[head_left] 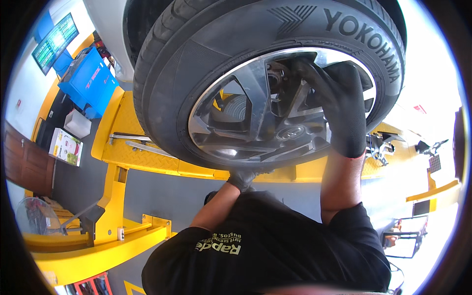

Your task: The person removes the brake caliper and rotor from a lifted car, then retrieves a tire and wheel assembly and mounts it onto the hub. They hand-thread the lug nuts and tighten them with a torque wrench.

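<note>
A yellow lift (110, 196) runs behind and below everything, its middle stretch blocked by the raised wheel (167, 98). A brown door (27, 157) stands far left, and a blue cabinet (91, 81) sits upper left, well apart from the wheel. The wheel fills the upper middle, tilted, its alloy spokes facing the person; through one gap a ribbed grey part shows. Smaller things at left are a fan (37, 216), a lit screen (55, 43) and a printed carton (66, 146).

The gloved right hand (344, 93) comes up from below, wrist over the rim's right side, fingers angled left among the spokes, covering several. The gloved left hand (242, 180) is at the tyre's lower edge, fingers largely hidden. I cannot tell whether either grip is closed.
</note>
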{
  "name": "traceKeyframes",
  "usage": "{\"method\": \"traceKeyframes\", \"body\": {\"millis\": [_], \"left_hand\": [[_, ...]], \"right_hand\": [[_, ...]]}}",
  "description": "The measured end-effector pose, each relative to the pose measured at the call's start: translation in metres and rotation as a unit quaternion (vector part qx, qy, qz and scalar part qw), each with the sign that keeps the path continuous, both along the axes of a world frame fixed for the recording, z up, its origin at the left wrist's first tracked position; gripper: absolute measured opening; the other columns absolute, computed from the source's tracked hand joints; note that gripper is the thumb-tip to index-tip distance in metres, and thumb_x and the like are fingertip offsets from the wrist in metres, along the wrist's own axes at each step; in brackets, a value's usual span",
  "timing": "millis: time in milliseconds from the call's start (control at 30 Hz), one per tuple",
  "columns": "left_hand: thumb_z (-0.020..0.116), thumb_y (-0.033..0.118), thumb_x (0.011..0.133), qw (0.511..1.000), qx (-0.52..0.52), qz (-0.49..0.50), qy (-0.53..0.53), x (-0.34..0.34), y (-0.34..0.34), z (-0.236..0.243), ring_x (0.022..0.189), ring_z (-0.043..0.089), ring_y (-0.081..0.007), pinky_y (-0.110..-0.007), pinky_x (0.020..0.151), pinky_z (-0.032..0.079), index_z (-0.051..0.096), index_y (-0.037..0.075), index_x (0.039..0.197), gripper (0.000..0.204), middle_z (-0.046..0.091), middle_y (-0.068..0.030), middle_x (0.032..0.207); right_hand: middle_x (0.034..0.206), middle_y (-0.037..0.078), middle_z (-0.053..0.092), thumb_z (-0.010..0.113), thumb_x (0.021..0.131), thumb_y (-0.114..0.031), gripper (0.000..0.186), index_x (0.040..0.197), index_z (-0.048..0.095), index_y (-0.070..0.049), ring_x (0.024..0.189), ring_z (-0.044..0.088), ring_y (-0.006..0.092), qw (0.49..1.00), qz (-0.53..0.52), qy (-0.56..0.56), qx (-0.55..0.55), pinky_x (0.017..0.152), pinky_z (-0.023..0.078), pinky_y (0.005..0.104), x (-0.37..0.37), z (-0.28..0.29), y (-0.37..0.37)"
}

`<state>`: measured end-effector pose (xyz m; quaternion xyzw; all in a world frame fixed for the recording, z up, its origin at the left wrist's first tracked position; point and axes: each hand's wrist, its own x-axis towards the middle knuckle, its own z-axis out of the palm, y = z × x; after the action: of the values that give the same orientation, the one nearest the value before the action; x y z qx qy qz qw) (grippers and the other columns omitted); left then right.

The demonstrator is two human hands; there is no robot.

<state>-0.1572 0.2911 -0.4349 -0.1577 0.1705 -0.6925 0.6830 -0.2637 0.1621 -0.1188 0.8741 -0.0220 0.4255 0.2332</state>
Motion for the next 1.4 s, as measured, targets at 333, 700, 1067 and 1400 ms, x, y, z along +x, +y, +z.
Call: {"method": "traceKeyframes", "body": {"millis": [333,700,1067,1400], "left_hand": [[0.042,0.067,0.102,0.976,0.039,0.115,-0.183,0.078,-0.046,-0.045,0.146,0.040,-0.0538,-0.079,0.111,0.037,0.038,0.007,0.160,0.084,0.039,-0.0258,0.163],[0.038,0.063,0.107,0.947,0.113,0.122,-0.276,0.201,-0.048,-0.015,0.152,0.031,-0.0376,-0.055,0.128,0.026,0.022,0.013,0.164,0.077,0.030,-0.0145,0.169],[0.033,0.078,0.101,0.829,0.373,0.074,-0.410,0.238,-0.025,0.023,0.148,0.040,-0.0400,-0.063,0.123,0.030,0.039,0.014,0.160,0.087,0.041,-0.0163,0.164],[0.034,0.068,0.106,0.801,0.330,0.098,-0.489,0.245,-0.024,-0.004,0.148,0.040,-0.0417,-0.062,0.122,0.035,0.034,0.012,0.161,0.078,0.041,-0.0164,0.164]], "right_hand": [[0.086,0.006,0.066,0.078,0.083,-0.003,0.045,0.125,0.078,-0.019,0.080,0.068,0.0209,0.990,-0.058,-0.029,0.127,0.070,0.055,0.0343,0.035,-0.015,-0.080],[0.083,0.012,0.072,0.072,0.094,-0.010,0.026,0.119,0.077,-0.006,0.070,0.072,0.0186,0.793,0.081,-0.229,0.559,0.064,0.058,0.0304,0.054,-0.054,-0.149],[0.073,0.010,0.072,0.072,0.100,-0.027,0.025,0.100,0.081,-0.004,0.058,0.068,0.0170,0.826,-0.032,-0.234,0.511,0.059,0.051,0.0274,0.071,-0.078,-0.170],[0.075,0.014,0.075,0.078,0.092,-0.047,0.054,0.085,0.079,0.006,0.065,0.073,0.0201,0.659,0.007,-0.308,0.687,0.063,0.055,0.0304,0.075,-0.094,-0.166]]}}
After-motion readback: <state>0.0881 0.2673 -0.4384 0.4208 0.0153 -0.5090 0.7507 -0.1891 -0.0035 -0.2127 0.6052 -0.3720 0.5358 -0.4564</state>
